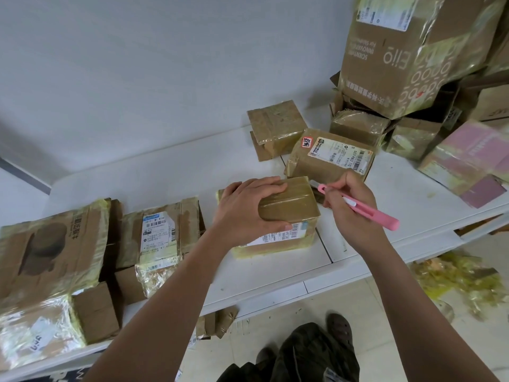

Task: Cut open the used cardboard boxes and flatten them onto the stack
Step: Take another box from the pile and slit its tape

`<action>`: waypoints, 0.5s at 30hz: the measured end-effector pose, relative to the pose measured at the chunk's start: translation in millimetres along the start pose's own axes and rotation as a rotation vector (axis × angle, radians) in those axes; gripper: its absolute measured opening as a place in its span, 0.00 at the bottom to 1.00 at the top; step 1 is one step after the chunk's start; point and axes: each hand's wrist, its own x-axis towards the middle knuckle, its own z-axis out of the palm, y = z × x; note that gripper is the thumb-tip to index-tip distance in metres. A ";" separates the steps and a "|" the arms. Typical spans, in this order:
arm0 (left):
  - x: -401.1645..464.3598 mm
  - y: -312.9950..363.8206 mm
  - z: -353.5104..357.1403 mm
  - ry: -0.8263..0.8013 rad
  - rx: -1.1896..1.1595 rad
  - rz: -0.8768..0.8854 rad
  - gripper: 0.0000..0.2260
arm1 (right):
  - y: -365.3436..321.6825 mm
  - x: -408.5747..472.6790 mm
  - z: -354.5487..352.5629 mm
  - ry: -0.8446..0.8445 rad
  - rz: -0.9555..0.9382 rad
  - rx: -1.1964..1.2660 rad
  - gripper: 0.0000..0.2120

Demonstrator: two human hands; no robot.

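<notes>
A small taped cardboard box [292,208] with a shipping label on its near side stands on the white table [170,172]. My left hand [245,208] grips its top left end, fingers over the far edge and thumb on the near face. My right hand [349,199] holds a pink utility knife [363,209] like a pen, with its tip at the box's upper right edge. On the left lies a stack of flattened boxes [52,271].
More taped boxes sit behind: a labelled one [330,158], a partly flattened one [275,125], and a tall pile [413,51] at the back right with a pink box [468,158]. Tape scraps [457,282] litter the floor. My legs and shoes show below.
</notes>
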 end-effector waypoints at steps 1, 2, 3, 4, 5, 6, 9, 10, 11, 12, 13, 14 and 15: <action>-0.3 0.2 0.0 0.000 -0.002 0.000 0.34 | -0.9 0.7 -1.8 -0.015 -0.001 -0.003 0.07; -0.4 0.5 -0.1 0.000 -0.003 0.000 0.34 | -1.8 0.6 -3.8 -0.026 -0.004 -0.005 0.07; -0.6 0.8 -0.5 0.001 -0.005 -0.001 0.34 | -2.5 0.1 -5.6 -0.034 -0.007 -0.008 0.07; -0.8 1.3 -0.9 0.001 -0.008 -0.001 0.34 | -2.3 -1.1 -7.5 -0.042 -0.006 -0.013 0.07; -1.0 1.8 -1.2 0.001 -0.012 0.001 0.34 | -1.5 -2.2 -9.2 -0.050 -0.002 -0.016 0.07; -1.1 2.1 -1.4 0.000 -0.015 0.003 0.34 | -0.2 -3.4 -10.6 -0.056 0.006 -0.014 0.07; -1.7 2.7 -1.6 -0.001 -0.016 0.004 0.34 | 3.6 -5.1 -13.5 -0.071 0.036 0.021 0.05; -2.0 2.8 -1.6 -0.002 -0.014 0.001 0.34 | 3.8 -5.6 -13.7 -0.079 0.038 0.033 0.05; -2.1 2.9 -1.7 -0.005 -0.013 -0.001 0.34 | 3.6 -6.2 -13.7 -0.086 0.037 0.042 0.06; -2.3 3.2 -1.9 -0.010 -0.012 -0.002 0.34 | 3.7 -7.3 -13.9 -0.088 0.035 0.052 0.06; -2.4 3.4 -1.9 -0.013 -0.014 -0.004 0.34 | 3.9 -8.6 -14.4 -0.088 0.035 0.063 0.06; -2.4 3.6 -1.9 -0.014 -0.019 -0.006 0.34 | 4.4 -10.6 -15.9 -0.091 0.033 0.072 0.07; -2.0 3.5 -1.8 -0.014 -0.024 -0.009 0.34 | 4.5 -12.8 -17.4 -0.098 0.026 0.079 0.07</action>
